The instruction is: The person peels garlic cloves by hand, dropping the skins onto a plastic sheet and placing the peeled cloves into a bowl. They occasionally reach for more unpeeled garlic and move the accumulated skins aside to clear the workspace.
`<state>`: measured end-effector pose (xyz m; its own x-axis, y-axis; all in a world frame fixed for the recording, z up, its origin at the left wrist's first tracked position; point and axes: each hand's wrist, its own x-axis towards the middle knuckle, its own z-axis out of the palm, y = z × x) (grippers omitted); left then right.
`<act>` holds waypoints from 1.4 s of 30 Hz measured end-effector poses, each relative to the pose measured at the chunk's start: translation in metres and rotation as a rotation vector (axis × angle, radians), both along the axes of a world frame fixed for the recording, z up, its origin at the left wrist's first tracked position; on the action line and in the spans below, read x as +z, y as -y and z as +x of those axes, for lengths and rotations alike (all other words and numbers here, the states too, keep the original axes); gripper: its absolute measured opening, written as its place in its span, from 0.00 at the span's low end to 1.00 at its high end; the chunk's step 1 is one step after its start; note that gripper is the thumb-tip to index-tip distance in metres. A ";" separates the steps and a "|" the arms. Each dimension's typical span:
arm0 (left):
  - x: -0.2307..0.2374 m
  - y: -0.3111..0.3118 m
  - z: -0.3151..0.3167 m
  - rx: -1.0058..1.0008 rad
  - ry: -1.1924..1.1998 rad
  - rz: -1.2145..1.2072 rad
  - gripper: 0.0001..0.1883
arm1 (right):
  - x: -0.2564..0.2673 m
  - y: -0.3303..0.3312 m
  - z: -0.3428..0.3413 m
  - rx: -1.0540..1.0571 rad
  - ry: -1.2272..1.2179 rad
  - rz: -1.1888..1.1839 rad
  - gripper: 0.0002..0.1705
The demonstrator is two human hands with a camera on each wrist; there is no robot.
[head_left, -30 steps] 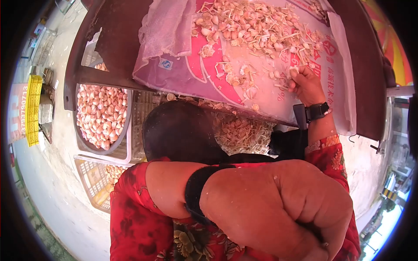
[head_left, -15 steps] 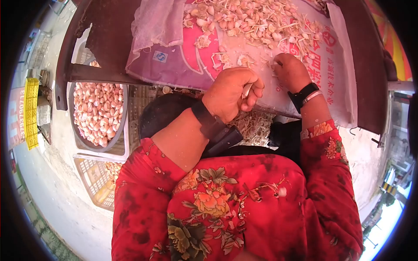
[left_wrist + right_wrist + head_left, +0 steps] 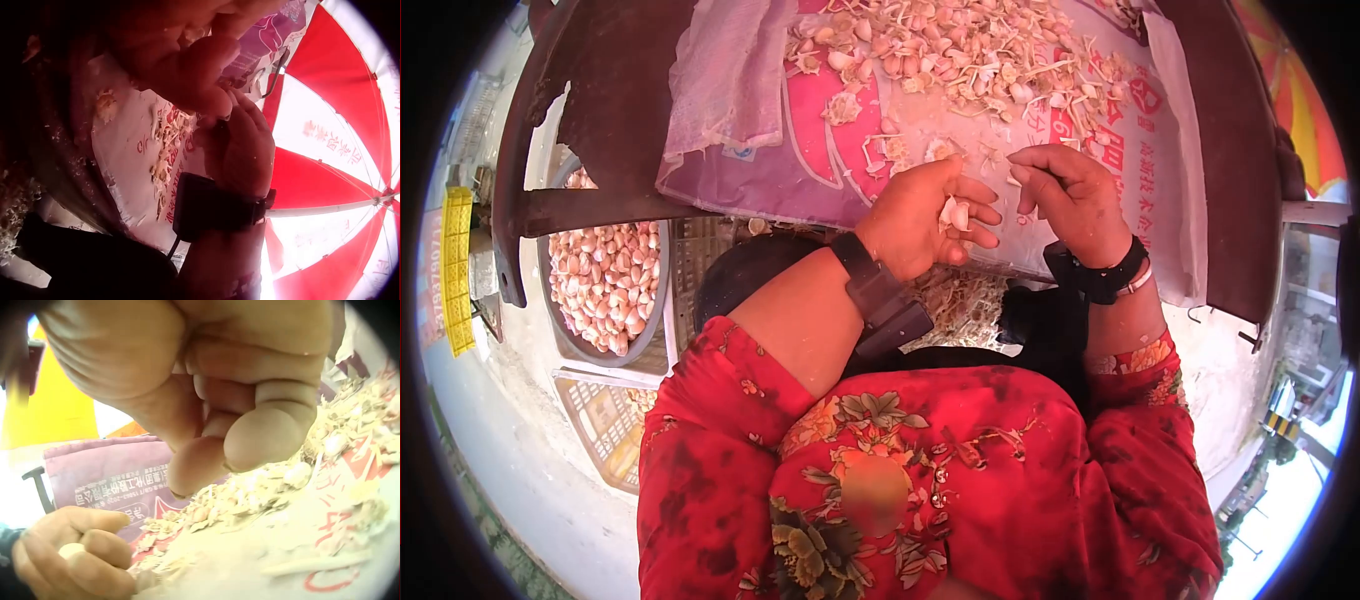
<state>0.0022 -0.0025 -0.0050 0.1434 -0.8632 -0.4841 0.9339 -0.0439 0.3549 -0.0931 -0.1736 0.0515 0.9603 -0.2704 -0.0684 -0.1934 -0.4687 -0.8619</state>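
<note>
In the head view my left hand (image 3: 920, 215) is over the front edge of the printed sack, palm partly up. Its curled fingers hold a pale garlic clove (image 3: 954, 213), also visible as a white spot in that hand in the right wrist view. Just right of it, my right hand (image 3: 1080, 195) hovers above the sack with bent fingers. Thumb and forefinger stand slightly apart, and nothing shows between them. Beyond both hands a heap of garlic cloves (image 3: 960, 50) with dry skins and stalks covers the printed sack (image 3: 1155, 190).
A round tub (image 3: 662, 300) full of garlic cloves stands low on the left, above a slatted plastic crate (image 3: 605, 420). Under the table edge lies a pile of skins and stalks (image 3: 955, 310). A red and white umbrella (image 3: 337, 156) spreads overhead.
My left hand has come down from close to the camera to the sack's front edge, its fingers loosening around the clove. My right hand has drawn back from the heap, toward the left hand.
</note>
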 end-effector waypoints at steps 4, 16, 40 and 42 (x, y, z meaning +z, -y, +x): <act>-0.011 -0.002 0.004 -0.026 0.054 -0.007 0.20 | -0.034 0.085 0.029 -0.167 0.033 -0.541 0.12; -0.001 0.000 0.005 0.037 0.243 0.056 0.10 | -0.043 0.119 0.064 -0.321 -0.266 -0.280 0.12; 0.014 -0.003 -0.002 -0.162 0.519 0.038 0.11 | -0.001 -0.034 -0.014 0.048 0.074 0.071 0.09; 0.016 -0.005 0.001 -0.224 0.424 -0.015 0.11 | 0.007 -0.032 -0.015 0.114 0.050 0.103 0.07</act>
